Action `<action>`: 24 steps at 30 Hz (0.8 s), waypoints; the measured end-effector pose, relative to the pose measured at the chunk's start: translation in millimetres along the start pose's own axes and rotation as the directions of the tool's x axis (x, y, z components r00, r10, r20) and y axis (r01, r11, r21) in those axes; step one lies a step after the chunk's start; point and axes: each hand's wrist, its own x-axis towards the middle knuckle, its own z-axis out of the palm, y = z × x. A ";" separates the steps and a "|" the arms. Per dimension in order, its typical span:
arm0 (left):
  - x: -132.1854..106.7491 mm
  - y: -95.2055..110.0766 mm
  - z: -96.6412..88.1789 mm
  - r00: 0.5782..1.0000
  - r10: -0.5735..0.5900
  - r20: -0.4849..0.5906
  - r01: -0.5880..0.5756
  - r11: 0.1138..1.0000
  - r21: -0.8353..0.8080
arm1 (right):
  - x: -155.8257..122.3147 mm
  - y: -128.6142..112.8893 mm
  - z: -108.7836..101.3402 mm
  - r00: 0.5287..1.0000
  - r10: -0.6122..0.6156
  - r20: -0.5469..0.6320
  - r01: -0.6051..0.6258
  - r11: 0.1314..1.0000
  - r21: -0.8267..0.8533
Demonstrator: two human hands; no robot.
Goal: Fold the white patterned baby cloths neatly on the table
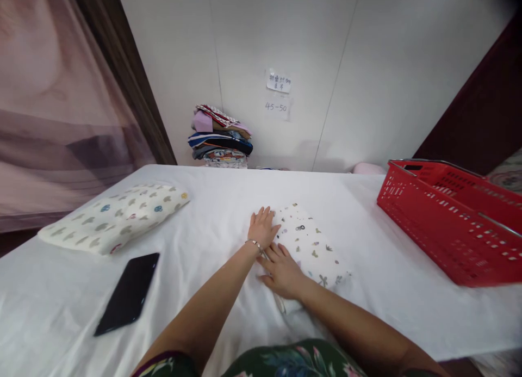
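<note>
A white cloth with small printed figures (312, 245) lies folded flat on the white-covered table (220, 197), in front of my body. My left hand (262, 228), with a bracelet at its wrist, lies flat at the cloth's far left edge, fingers stretched out. Closer to me, my right hand (284, 271) rests flat on the cloth's near left part with its fingers spread, its tips by my left wrist. Neither hand grips anything. Part of the cloth is hidden beneath my right hand and forearm.
On the left lies another folded cream cloth with a grey and coloured print (122, 216), a black phone (128, 292) nearer me. A red plastic basket (444, 230) stands at the right. Beyond the far edge, a stack of folded fabrics (222, 140) stands against the wall.
</note>
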 end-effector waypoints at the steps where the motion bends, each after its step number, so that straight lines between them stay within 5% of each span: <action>1: -1.3 -0.8 3.3 0.998 -0.021 0.067 0.021 1.000 0.010 | 0.2 -0.5 -1.8 1.000 0.000 0.011 0.000 1.000 0.012; 4: -3.1 -9.3 11.5 0.983 -0.080 0.166 0.077 0.997 0.024 | -5.4 -4.2 -6.6 0.997 -0.004 0.079 -0.002 0.997 0.081; 14: -6.4 -20.9 24.0 0.994 -0.041 0.097 0.035 0.998 0.059 | -62.1 -24.0 -11.4 0.972 -0.227 0.069 0.192 0.925 0.328; 19: -6.5 -21.1 22.8 0.995 -0.037 0.095 0.031 0.998 0.061 | -67.8 -5.5 -30.2 0.999 -0.040 0.006 0.036 0.955 0.293; 24: -8.0 -20.9 21.8 0.996 -0.031 0.081 0.027 0.999 0.047 | -71.1 6.9 -16.1 0.996 0.016 0.084 -0.023 0.996 0.084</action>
